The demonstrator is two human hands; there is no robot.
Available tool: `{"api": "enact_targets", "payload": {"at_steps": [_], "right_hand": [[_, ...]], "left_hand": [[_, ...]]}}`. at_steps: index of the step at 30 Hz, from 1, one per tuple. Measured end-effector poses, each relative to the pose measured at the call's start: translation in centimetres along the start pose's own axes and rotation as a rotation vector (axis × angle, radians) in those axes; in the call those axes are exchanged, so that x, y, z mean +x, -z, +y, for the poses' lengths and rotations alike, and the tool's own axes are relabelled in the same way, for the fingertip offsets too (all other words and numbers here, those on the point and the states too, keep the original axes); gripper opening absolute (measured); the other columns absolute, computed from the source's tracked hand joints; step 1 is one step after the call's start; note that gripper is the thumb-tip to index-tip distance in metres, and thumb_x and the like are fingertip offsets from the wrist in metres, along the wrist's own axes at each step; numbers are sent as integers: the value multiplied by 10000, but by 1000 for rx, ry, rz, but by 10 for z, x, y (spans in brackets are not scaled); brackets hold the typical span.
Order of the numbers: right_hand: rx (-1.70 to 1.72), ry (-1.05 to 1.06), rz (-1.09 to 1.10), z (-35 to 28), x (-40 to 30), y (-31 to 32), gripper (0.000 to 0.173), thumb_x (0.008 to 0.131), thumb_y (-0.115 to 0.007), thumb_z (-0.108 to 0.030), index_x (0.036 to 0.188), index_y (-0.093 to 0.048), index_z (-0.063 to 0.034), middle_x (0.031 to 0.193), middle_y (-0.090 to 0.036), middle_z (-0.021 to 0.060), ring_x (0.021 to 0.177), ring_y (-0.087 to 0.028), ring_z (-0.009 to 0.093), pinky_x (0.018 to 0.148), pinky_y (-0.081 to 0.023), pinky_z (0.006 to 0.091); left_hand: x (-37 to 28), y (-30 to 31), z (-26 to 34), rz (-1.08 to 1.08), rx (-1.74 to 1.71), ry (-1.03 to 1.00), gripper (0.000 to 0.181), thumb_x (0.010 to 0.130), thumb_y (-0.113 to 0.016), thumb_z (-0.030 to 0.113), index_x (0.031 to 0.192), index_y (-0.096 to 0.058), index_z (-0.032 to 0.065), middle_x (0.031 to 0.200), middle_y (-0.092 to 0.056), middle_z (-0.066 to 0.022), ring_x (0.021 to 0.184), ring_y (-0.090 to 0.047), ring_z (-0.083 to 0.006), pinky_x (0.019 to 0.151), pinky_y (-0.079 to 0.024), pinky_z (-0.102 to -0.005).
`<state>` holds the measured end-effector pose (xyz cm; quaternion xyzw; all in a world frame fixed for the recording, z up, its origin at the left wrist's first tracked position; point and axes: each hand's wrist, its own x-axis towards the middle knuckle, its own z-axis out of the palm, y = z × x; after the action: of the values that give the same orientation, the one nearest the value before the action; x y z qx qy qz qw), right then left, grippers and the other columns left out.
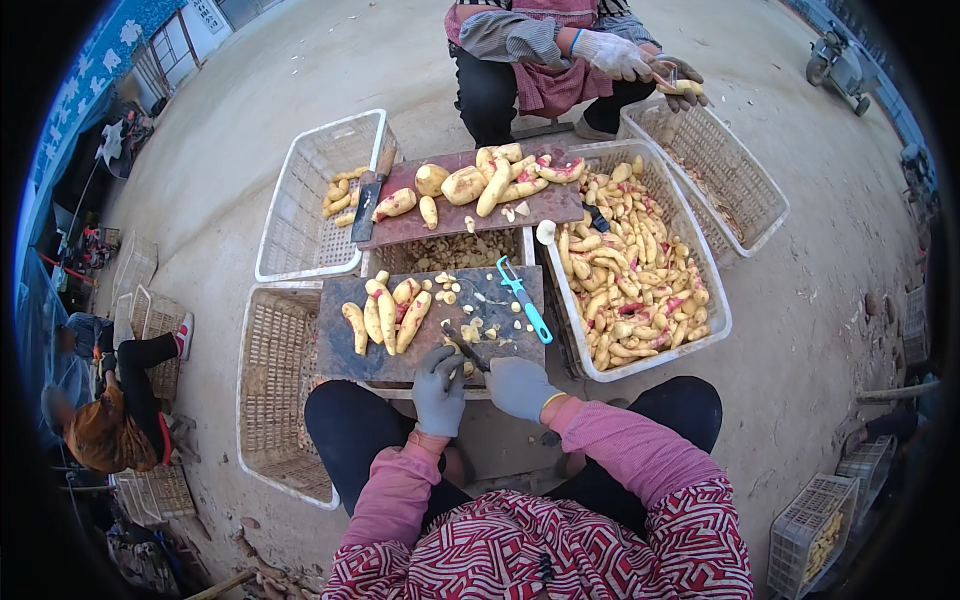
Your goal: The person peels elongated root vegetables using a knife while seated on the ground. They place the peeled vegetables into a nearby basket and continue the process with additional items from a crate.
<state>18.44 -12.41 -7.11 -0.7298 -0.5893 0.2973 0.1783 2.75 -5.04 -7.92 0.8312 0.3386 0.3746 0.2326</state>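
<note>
My right hand [517, 388], in a grey glove, grips a knife [466, 348] whose dark blade points to the far left over the near cutting board [345, 300]. My left hand [439, 390], gloved too, is at the board's near edge with its fingers around a peeled sweet potato piece [469, 368], mostly hidden by fingers and blade. Several peeled sweet potatoes [386, 315] lie on the board's left half, some with pink patches. Small cut ends [471, 331] are scattered beyond the blade. On the right side rests a blue-handled peeler [523, 298].
A second board [465, 221] beyond carries peeled sweet potatoes and a cleaver [367, 202]. To the right stands a crate [716, 322] full of peeled ones; other crates [277, 300] stand left. Across from me, a person's gloved hands [619, 56] hold a peeler and a sweet potato.
</note>
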Motion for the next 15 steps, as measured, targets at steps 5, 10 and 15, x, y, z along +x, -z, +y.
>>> {"api": "enact_targets", "payload": {"at_steps": [5, 10, 15], "right_hand": [[-198, 180, 58, -19, 0, 7, 141, 825, -572, -118, 798, -683, -36, 732, -691, 184, 669, -707, 338, 592, -556, 448], [-262, 125, -57, -22, 15, 10, 203, 847, -575, -173, 830, -720, -32, 795, -703, 196, 755, -715, 355, 674, -564, 463], [-72, 10, -137, 2, 26, 22, 298, 909, -556, -258, 908, -729, -15, 914, -708, 237, 872, -700, 389, 788, -553, 466]], "left_hand": [[-27, 9, -10, -46, 145, 19, 312, 782, -681, -55, 1057, -617, 79, 1155, -605, -140, 1105, -600, -384, 890, -516, -441], [-31, 19, 0, -199, 276, -162, 355, 782, -689, -39, 1105, -602, 78, 1166, -596, -144, 1091, -597, -385, 893, -516, -433], [-31, 28, -26, 13, -162, 343, 506, 812, -710, -50, 1278, -521, 8, 1205, -590, -124, 1099, -596, -227, 943, -502, -345]]}}
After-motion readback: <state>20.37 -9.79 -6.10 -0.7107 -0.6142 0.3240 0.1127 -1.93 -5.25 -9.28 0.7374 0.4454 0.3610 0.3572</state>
